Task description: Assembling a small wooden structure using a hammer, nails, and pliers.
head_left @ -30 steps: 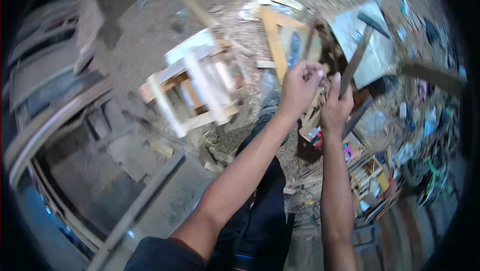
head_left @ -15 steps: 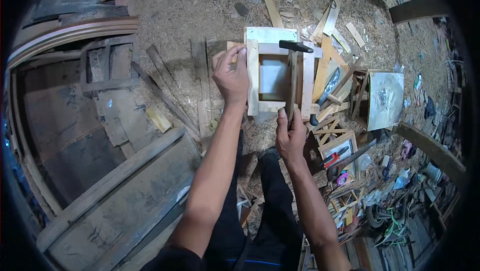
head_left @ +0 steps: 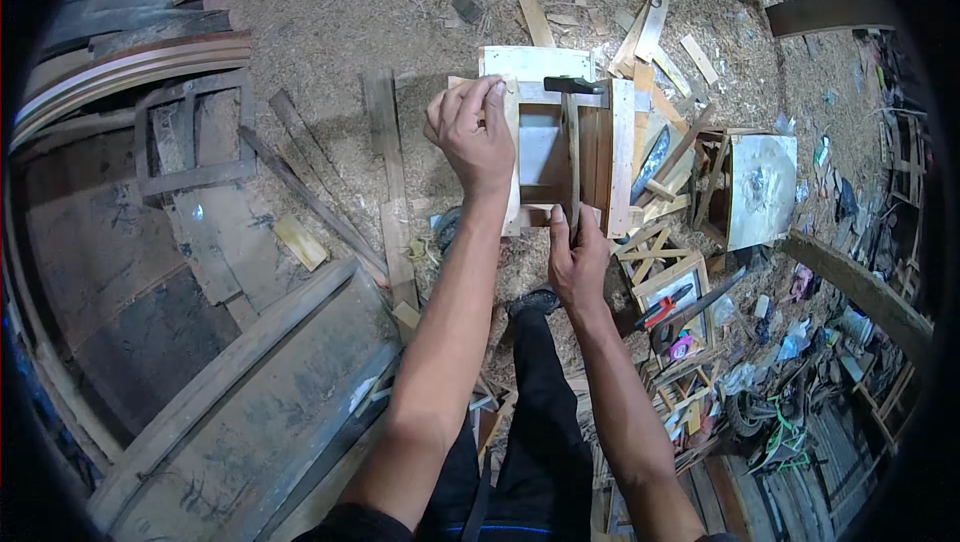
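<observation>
A small wooden box frame (head_left: 621, 142) with pale side strips stands in front of me, its opening showing a whitish panel inside. My right hand (head_left: 578, 260) is closed round the lower handle of a hammer (head_left: 572, 147). The hammer's dark head lies across the frame's far rail, though I cannot tell whether it touches. At the far end of the left strip, my left hand (head_left: 470, 137) has its fingers curled and pinched together against the wood. Whatever those fingertips may hold is too small or hidden to make out.
Loose wood strips (head_left: 655, 22) and a saw-like blade (head_left: 652, 164) lie right of the frame. Farther right stands a box with a whitish panel (head_left: 763, 192). Red-handled pliers (head_left: 660, 312) rest near a pink tape measure (head_left: 681, 346). Large old boards (head_left: 230, 382) lean at left.
The hammer has shifted left over the frame, its head leaving the right strip. My left hand has moved slightly right and sits closer over the left strip. The whole view has shifted a little.
</observation>
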The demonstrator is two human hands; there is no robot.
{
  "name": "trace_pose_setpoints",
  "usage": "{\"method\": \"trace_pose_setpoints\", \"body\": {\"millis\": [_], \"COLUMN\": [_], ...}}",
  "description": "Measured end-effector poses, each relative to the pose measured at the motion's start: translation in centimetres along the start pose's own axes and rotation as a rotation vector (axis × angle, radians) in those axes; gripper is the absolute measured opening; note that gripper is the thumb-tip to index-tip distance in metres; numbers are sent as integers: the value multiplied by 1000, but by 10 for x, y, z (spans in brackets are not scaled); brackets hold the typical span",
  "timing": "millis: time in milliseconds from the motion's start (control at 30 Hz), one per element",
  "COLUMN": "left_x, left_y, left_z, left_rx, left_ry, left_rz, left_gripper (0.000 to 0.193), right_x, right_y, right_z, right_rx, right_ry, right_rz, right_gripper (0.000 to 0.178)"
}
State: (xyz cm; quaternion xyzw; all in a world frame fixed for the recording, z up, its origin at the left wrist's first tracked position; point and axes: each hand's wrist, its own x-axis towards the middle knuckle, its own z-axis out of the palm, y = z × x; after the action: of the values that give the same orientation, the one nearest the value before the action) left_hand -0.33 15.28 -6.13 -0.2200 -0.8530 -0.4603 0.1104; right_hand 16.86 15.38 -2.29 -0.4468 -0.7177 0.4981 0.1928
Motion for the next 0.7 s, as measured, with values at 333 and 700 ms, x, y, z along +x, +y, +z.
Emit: {"method": "trace_pose_setpoints", "body": {"millis": [333,700], "left_x": [7,8], "left_y": [-9,-10], "left_z": [7,7], "left_rx": [13,22], "left_ry": [-15,-38], "left_rz": [4,13], "left_gripper": [15,14], "right_x": [1,2], "right_y": [5,11], "right_z": [-1,-2], "right_rx": [10,33], "right_ry": [-28,-81], "right_rz": [45,70], "right_gripper": [22,21]}}
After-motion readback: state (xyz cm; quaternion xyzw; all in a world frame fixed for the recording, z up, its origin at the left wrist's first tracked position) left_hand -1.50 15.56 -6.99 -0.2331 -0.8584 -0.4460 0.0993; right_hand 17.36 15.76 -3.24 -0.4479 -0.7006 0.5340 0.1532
